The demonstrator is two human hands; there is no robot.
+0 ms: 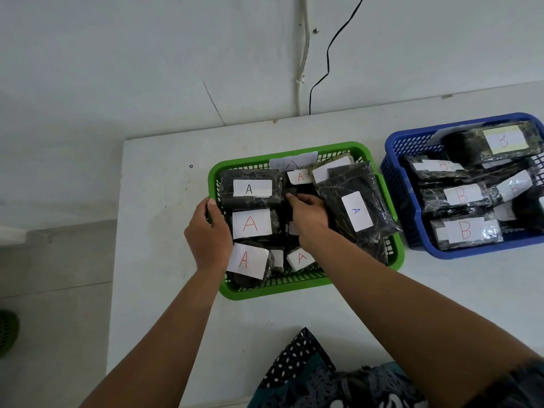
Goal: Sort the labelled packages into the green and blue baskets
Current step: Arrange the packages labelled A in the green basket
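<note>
The green basket [282,290] stands mid-table, full of several black packages with white "A" labels, such as one at its far left [250,188] and a long one leaning on its right rim [357,212]. My left hand [210,231] grips the basket's left rim. My right hand [309,214] reaches into the middle of the basket, fingers curled on a dark package there; its label is hidden. The blue basket [396,184] at the right holds several black packages labelled "B" [465,231].
The white table [164,231] ends at a left edge with grey floor [53,275] beyond it. A wall with a black cable [326,75] rises behind. Patterned clothing [312,375] shows at the near edge. A green object [7,331] lies on the floor at far left.
</note>
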